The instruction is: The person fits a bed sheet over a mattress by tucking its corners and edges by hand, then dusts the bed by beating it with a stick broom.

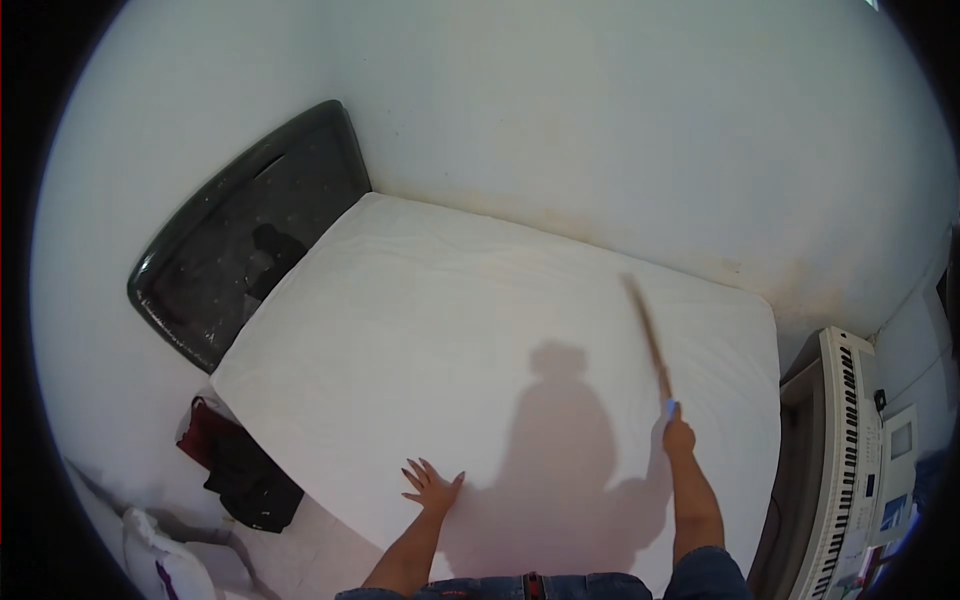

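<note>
A mattress (440, 300) under a white sheet spreads out in front of me. My left hand (432, 490) is open, fingers spread, at the near side of the sheet; whether it presses on the cloth or hovers just over it I cannot tell. Farther right, my right hand (678, 436) is closed round the light blue end of a long, thin brown stick (650, 335). The stick points away from me over the sheet, its far end smeared by motion, so its exact kind is unclear. My shadow falls on the sheet between both hands.
A dark, glossy headboard (240, 230) stands at the left end of the bed. Pale walls rise behind. A white keyboard (845, 450) runs along the right end. Dark and red cloth (245, 470) lies at the lower left, near a white bundle (165, 555).
</note>
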The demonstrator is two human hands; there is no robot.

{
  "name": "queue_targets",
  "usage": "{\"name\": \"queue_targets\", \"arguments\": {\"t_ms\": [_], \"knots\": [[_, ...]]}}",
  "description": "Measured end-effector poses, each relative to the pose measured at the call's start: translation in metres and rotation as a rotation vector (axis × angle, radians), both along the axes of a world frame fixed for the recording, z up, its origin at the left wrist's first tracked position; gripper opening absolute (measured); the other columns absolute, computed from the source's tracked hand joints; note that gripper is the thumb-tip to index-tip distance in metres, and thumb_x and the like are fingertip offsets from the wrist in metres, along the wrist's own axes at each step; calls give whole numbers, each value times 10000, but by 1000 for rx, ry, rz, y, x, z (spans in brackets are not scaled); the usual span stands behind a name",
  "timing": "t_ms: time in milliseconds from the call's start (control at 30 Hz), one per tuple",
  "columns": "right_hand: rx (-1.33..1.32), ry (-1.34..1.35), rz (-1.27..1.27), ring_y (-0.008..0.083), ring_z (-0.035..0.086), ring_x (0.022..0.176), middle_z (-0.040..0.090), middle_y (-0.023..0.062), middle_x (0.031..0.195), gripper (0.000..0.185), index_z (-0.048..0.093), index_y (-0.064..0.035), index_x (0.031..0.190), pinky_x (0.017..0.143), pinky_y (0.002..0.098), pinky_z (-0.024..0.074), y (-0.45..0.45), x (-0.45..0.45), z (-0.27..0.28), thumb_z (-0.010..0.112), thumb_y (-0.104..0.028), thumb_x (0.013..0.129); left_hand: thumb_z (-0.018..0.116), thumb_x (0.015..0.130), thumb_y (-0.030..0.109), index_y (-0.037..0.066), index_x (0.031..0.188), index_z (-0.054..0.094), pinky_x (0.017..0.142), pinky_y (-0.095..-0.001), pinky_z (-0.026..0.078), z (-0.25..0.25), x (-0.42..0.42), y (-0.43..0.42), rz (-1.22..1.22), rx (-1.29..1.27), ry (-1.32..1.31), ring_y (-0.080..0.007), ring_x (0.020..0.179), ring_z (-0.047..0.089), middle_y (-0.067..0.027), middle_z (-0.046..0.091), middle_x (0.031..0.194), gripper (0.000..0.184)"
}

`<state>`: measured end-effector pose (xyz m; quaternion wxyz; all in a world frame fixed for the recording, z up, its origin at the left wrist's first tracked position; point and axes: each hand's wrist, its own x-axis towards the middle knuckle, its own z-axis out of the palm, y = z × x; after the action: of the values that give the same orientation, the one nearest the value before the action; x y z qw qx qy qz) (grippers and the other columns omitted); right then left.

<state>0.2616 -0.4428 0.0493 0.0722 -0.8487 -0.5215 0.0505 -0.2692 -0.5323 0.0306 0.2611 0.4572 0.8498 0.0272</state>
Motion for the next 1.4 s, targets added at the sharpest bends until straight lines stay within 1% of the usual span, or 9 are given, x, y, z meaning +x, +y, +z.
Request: {"name": "queue_targets", "arguments": {"t_ms": [100, 300, 433, 600, 833, 933, 1033, 1133, 1400], "knots": [[57, 285, -74, 384, 662, 697, 662, 218, 772, 605, 195, -104, 1479, 605, 517, 522, 27, -27, 30, 439, -207, 936, 706, 571, 764, 82, 1491, -150, 1022, -745, 18, 32, 30, 49, 78, -190, -40, -479, 1363, -273, -218, -285, 1510, 1430], [-93, 37, 598, 404, 643, 747, 620, 237, 926, 624, 239, -273, 1486, 679, 520, 527, 37, -136, 53, 500, -258, 919, 749, 427, 800, 97, 1463, -237, 1023, -741, 30, 29, 49, 113, -54, -296, -62, -513, 1338, -292, -224, -328, 1487, 1594], [-210, -150, 457, 372, 654, 766, 635, 209, 930, 621, 205, -288, 1499, 661, 486, 536, 126, -63, -25, 449, -214, 933, 757, 414, 797, 91, 1457, -248, 1021, -743, 51, 27, 51, 120, -55, -388, -59, -517, 1338, -288, -231, -322, 1487, 1612], [-98, -86, 148, 337, 660, 702, 645, 179, 791, 616, 208, -226, 1503, 634, 461, 540, 189, 7, 12, 442, -175, 935, 760, 423, 791, 71, 1449, -256, 1018, -745, 66, 27, 51, 120, -67, -363, -35, -527, 1348, -257, -240, -313, 1488, 1614], [-94, 85, 458, 397, 631, 744, 605, 230, 906, 597, 251, -255, 1488, 625, 531, 528, 28, -53, 12, 466, -234, 932, 772, 450, 766, 75, 1421, -308, 1025, -740, 47, 24, 57, 122, -51, -401, 12, -525, 1353, -247, -235, -346, 1473, 1608], [-79, -306, 756, 356, 650, 794, 605, 215, 930, 483, 396, -209, 1423, 618, 496, 545, -51, 2, -7, 452, -191, 943, 757, 468, 774, 102, 1421, -320, 1007, -756, 62, 17, 60, 118, -55, -362, 43, -534, 1343, -258, -219, -371, 1465, 1587], [-408, -181, 43, 310, 670, 777, 648, 163, 913, 406, 474, -187, 1340, 614, 453, 560, -109, 136, -86, 431, -145, 938, 767, 474, 754, 125, 1436, -299, 1025, -738, 21, 13, 64, 110, -52, -288, 72, -507, 1357, -261, -168, -358, 1488, 1567], [-238, -79, -396, 327, 662, 730, 658, 166, 796, 617, 185, -245, 1506, 626, 464, 535, -140, 234, -59, 449, -225, 948, 773, 495, 729, 130, 1447, -279, 1039, -720, -15, 1, 59, 103, -61, -199, 87, -476, 1370, -267, -140, -335, 1508, 1540], [88, 91, -159, 403, 618, 653, 612, 250, 805, 653, 196, -212, 1497, 601, 515, 509, -106, 138, 13, 487, -183, 914, 760, 544, 708, 91, 1449, -262, 1070, -689, 2, -31, 69, 89, -75, -83, 89, -444, 1383, -266, -153, -309, 1519, 1498]]}}
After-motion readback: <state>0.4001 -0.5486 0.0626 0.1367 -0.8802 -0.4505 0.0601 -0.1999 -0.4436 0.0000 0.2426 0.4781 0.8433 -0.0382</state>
